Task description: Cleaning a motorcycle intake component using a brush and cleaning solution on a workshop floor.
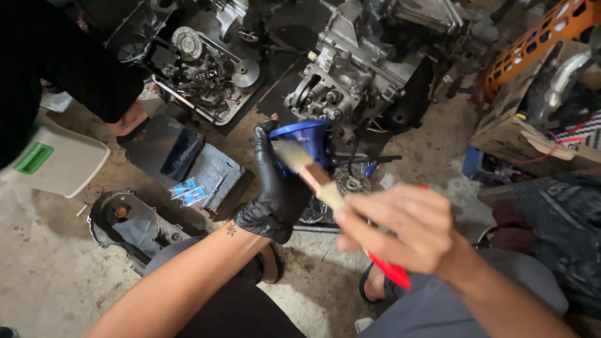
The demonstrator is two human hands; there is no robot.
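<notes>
blue part (310, 141) raised above the floor, in front of the engine block (363, 69) | left hand (275, 188) in black glove closed around its side | right hand (400, 228) bare, closed on the paintbrush (325, 184), bristles touching the part | part is glossy, dark blue, cup-shaped

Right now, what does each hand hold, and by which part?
The left hand, in a black glove, grips the blue part by its side. The right hand holds the paintbrush by its red handle.
</notes>
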